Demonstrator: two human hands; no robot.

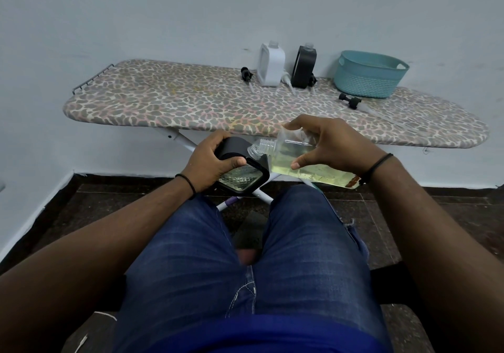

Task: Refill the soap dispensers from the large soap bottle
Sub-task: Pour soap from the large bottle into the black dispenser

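Head view, looking down at a seated person's lap in blue jeans. Near the centre, the left hand (211, 161) grips a black soap dispenser (243, 174), fingers (234, 161) curled round its body; it is tilted, its clear quilted window showing a little yellowish liquid and its open neck (253, 153) pointing toward 2 o'clock. The right hand (331, 145) holds the large soap bottle (297, 161), thumb on the near side and fingers wrapped over the top. This clear bottle lies nearly on its side, part full of pale yellow soap, its threaded mouth touching or just beside the dispenser's neck. Whether soap is flowing cannot be told.

Beyond the hands, from 10 to 2 o'clock, stands an ironing board (169, 101) with a leopard-print cover, against a pale wall. Toward 1 o'clock on it stand a white dispenser (270, 64) and a second black dispenser (303, 67), both uncapped, with a teal basket (368, 75) to their right. Loose pump heads lie round them: a black pump (246, 75), a white pump (287, 79), and another black pump (351, 101) in front of the basket.
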